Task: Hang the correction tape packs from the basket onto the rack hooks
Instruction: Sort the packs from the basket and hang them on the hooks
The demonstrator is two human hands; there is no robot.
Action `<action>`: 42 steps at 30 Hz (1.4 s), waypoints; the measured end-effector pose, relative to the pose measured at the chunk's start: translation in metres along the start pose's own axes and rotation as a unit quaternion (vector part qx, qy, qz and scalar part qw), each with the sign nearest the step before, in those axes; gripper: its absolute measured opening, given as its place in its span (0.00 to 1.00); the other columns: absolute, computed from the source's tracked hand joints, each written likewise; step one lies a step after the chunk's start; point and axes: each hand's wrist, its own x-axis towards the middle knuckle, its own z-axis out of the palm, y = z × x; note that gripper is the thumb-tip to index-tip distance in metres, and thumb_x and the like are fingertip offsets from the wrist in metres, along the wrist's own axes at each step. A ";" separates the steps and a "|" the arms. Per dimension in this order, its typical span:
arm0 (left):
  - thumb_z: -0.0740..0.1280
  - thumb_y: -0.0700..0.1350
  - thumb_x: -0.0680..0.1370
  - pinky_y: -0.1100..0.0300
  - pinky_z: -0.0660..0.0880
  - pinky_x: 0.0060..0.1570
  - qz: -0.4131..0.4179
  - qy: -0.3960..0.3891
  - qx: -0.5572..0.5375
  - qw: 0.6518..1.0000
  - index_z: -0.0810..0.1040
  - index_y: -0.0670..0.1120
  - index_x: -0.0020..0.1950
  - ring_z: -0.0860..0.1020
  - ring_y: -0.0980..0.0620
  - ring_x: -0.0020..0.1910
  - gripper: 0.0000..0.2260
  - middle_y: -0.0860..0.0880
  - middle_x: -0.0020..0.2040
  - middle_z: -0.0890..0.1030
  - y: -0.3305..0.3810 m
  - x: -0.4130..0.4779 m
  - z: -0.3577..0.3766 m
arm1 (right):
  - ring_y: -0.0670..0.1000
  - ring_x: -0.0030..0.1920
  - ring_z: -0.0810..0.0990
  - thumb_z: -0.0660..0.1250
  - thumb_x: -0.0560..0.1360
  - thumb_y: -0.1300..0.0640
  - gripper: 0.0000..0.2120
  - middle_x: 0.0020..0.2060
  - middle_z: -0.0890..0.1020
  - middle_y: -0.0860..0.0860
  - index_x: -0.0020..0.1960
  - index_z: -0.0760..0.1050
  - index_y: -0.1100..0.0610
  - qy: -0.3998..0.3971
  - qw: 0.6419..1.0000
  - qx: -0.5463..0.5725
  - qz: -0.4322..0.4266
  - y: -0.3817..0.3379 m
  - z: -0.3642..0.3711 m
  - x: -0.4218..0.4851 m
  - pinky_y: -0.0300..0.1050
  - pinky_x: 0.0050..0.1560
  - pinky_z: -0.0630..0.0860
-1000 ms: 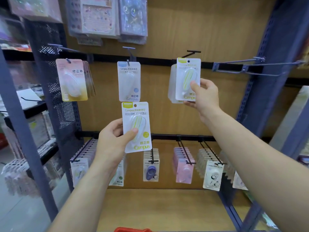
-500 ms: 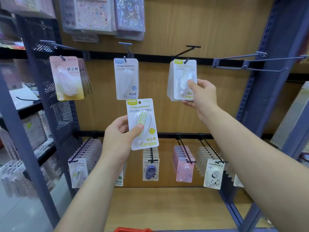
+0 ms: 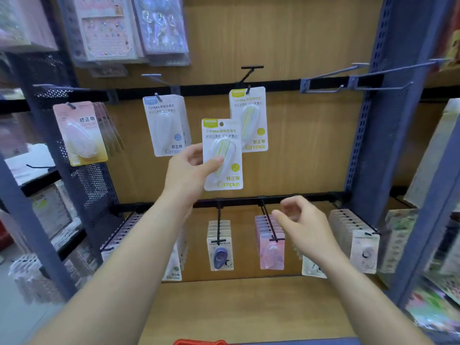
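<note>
Sticker sheets and glittery packs high above the left fingers, toward the left. Wooden back panel behind both. Perforated side panel well left of them. Blue upright right of the right fingers; wooden shelf board below; blurred colourful goods far to the lower right.

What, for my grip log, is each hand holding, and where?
Left hand pinches the yellow-green correction tape pack at its left edge; right hand holds nothing.
</note>
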 end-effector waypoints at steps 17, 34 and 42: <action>0.75 0.44 0.78 0.54 0.83 0.45 0.077 0.007 0.084 0.993 0.81 0.49 0.63 0.87 0.52 0.50 0.14 0.51 0.53 0.87 0.042 0.071 0.043 | 0.45 0.57 0.76 0.63 0.81 0.40 0.15 0.58 0.77 0.39 0.64 0.74 0.45 -0.036 0.979 -0.181 -0.090 0.006 -0.021 0.015 0.44 0.50 0.75; 0.74 0.43 0.79 0.59 0.83 0.44 0.088 0.022 0.071 0.993 0.85 0.54 0.55 0.87 0.55 0.48 0.07 0.56 0.49 0.88 0.046 0.054 0.055 | 0.45 0.56 0.76 0.63 0.80 0.39 0.16 0.57 0.76 0.39 0.63 0.74 0.45 -0.057 0.978 -0.183 -0.083 0.005 -0.028 0.016 0.45 0.51 0.75; 0.73 0.45 0.79 0.56 0.84 0.46 0.055 0.023 0.102 0.993 0.85 0.49 0.61 0.87 0.52 0.49 0.11 0.54 0.53 0.87 0.042 0.071 0.056 | 0.46 0.59 0.76 0.63 0.80 0.39 0.16 0.60 0.76 0.40 0.65 0.74 0.45 -0.066 0.976 -0.191 -0.081 0.005 -0.033 0.014 0.45 0.51 0.73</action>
